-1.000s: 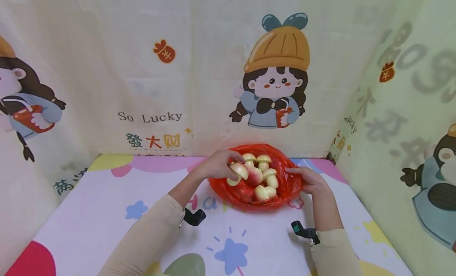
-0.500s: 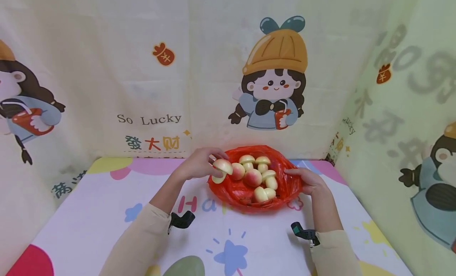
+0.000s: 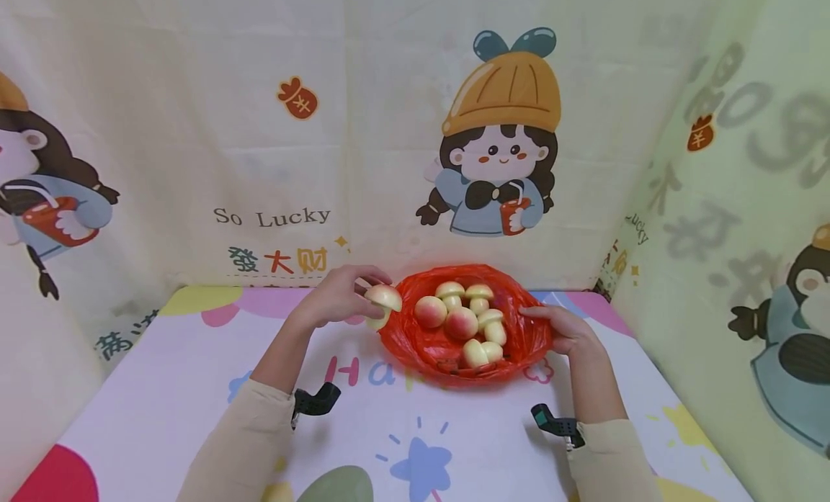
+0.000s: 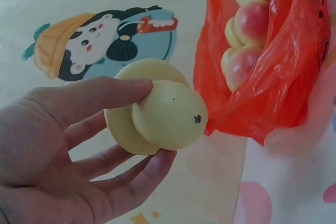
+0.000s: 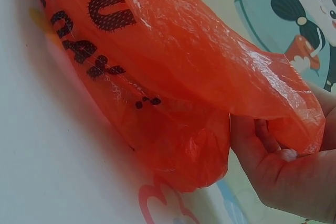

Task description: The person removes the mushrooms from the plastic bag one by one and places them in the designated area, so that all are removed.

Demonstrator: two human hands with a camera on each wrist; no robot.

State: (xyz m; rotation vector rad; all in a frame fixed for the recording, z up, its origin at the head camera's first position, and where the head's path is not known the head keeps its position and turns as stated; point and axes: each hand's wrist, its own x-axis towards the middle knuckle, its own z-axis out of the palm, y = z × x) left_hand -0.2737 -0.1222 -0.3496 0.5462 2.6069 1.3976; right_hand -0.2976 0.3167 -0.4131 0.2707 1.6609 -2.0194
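Note:
My left hand (image 3: 340,297) pinches a cream toy mushroom (image 3: 384,297) just past the left rim of a red plastic bag (image 3: 415,351). In the left wrist view the thumb and fingers grip the mushroom (image 4: 170,116), its rounded stem end facing the camera. Several more mushrooms (image 3: 490,323) lie inside the opened bag, some with pink caps (image 3: 461,323) turned up. At the bag's right side my right hand (image 3: 564,328) holds the rim. Thin red plastic (image 5: 294,124) is folded between its thumb and fingers in the right wrist view, partly covering the fingers.
The bag rests on a table with a patterned white cloth (image 3: 363,430), near its back edge. A cartoon-printed curtain (image 3: 389,127) hangs right behind, and another side curtain (image 3: 746,271) stands at the right. Black wrist cameras (image 3: 318,400) sit on both forearms.
My left hand has carried the mushroom leftward from over the bag to beyond its left rim, uncovering a pink-capped one inside. The right hand has stayed at the rim.

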